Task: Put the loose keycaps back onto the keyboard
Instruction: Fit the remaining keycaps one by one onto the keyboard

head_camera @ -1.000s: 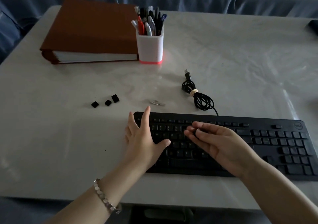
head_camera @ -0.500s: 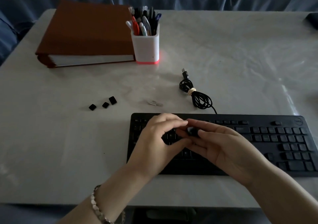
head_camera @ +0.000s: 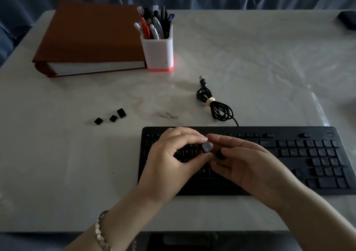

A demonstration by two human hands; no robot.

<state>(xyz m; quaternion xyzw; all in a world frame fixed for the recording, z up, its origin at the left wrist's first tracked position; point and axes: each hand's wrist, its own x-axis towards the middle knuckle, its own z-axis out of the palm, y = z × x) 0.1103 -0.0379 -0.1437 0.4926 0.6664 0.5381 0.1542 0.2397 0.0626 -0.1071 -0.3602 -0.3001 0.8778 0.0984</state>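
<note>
Across the near half of the white table lies the black keyboard, where it lay half a second ago. Behind it to the left the brown binder lies flat, with the white pen holder just beside its right edge. Both hands stay above the keyboard's left half. The left hand, which lay flat on the keys a second ago, now has forefinger and thumb curled in a pinch on a keycap. The right hand is curled too, its fingertips meeting that keycap from the right, but I cannot tell whether it grips. The coiled cable lies beyond the keyboard's top edge, unmoved. The held keycap, a dark lump half a second ago, now shows a paler, marked face to the camera, above the letter rows. Three loose keycaps remain in a row on the table, well left of the keyboard.
</note>
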